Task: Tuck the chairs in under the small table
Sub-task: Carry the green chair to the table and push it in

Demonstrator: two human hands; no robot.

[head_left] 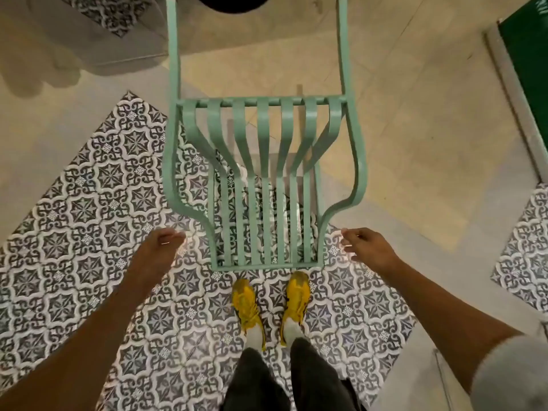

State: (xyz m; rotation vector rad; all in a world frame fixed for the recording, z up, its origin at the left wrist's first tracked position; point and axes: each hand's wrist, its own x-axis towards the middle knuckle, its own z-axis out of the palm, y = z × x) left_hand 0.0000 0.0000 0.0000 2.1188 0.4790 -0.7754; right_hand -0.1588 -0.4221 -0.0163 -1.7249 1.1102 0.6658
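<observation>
Directly in front of you stands a mint-green slatted metal chair (264,185), seen from above, its curved back rail nearest your feet and its two long side bars running away from you toward the top of the view. Your left hand (161,247) hangs just beside the chair's left rear corner, apart from the frame and touching nothing, its fingers loosely curled and holding no object. Your right hand (366,247) mirrors it just off the right rear corner, also clear of the metal, fingers bent inward and empty. The chair sits between your two hands, slightly ahead of them, with the lower edge of its back rail just in front of your yellow shoes (272,307). It stands half on the grey-and-white patterned floor tiles (89,232) and half on the plain beige floor (415,129) beyond. At the very top edge, between the far ends of the side bars, a dark round shape (234,2) shows; you cannot tell from here what it is. A green panel (527,54) runs along the upper right.
</observation>
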